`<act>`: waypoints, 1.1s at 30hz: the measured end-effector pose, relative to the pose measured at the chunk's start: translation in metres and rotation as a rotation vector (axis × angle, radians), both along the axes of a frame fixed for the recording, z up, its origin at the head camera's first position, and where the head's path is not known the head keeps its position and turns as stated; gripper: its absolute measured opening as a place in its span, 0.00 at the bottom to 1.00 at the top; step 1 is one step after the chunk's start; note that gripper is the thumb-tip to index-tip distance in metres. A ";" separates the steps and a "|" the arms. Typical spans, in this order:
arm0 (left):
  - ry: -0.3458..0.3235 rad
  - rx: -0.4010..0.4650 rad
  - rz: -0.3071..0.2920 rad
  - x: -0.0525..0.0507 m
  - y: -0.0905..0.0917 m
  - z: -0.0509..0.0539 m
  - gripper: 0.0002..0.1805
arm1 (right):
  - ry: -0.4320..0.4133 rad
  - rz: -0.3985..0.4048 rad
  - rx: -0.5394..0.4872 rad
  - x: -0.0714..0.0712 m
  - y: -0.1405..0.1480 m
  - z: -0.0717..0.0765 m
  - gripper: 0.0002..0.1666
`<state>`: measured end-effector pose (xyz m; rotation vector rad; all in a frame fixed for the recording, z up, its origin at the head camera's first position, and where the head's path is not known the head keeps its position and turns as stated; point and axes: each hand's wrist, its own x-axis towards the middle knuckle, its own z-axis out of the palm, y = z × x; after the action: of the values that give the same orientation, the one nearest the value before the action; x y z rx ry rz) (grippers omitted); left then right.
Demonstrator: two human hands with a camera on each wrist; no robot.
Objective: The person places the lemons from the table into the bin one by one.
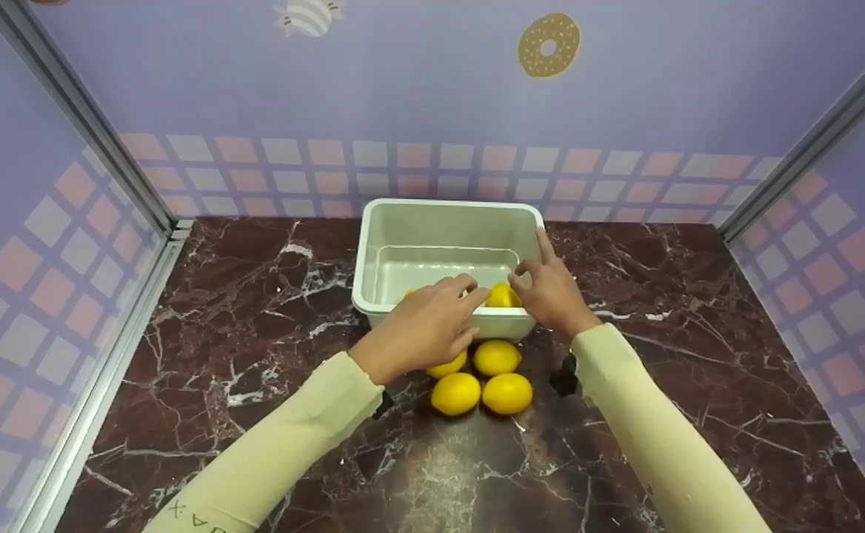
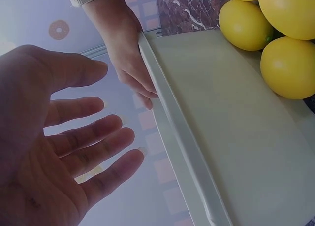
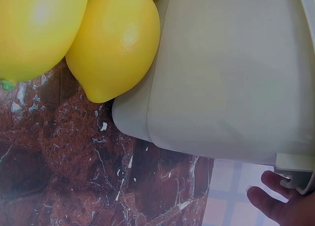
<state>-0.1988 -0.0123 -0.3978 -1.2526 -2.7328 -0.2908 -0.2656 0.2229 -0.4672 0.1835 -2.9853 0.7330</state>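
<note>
A pale plastic bin (image 1: pixel 447 222) is standing at twelve o'clock. Over its six-o'clock edge the left hand (image 1: pixel 432 322) is hovering, fingers spread, holding nothing; at four o'clock the right hand (image 1: pixel 555 296) is staying unclear — whether it is gripping the rim, I cannot tell. Lemons (image 1: pixel 507 393) are showing inside, four more lying outside at six o'clock. Loading seems to be under way — the next move is probably calling for grasping another.

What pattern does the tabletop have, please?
Dark red-brown tabletop with white veins, clearest in the head view.
</note>
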 end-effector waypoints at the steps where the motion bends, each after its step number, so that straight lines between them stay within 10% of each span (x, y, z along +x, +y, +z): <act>1: 0.001 -0.001 0.000 0.000 0.000 0.000 0.23 | -0.002 -0.001 -0.002 0.000 0.000 0.000 0.18; 33: -0.033 0.016 0.005 0.009 -0.008 -0.003 0.25 | -0.010 -0.007 -0.023 0.000 0.000 0.000 0.17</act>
<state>-0.1899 -0.0200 -0.4009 -1.2479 -2.7554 -0.3352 -0.2660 0.2226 -0.4674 0.1683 -2.9838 0.7686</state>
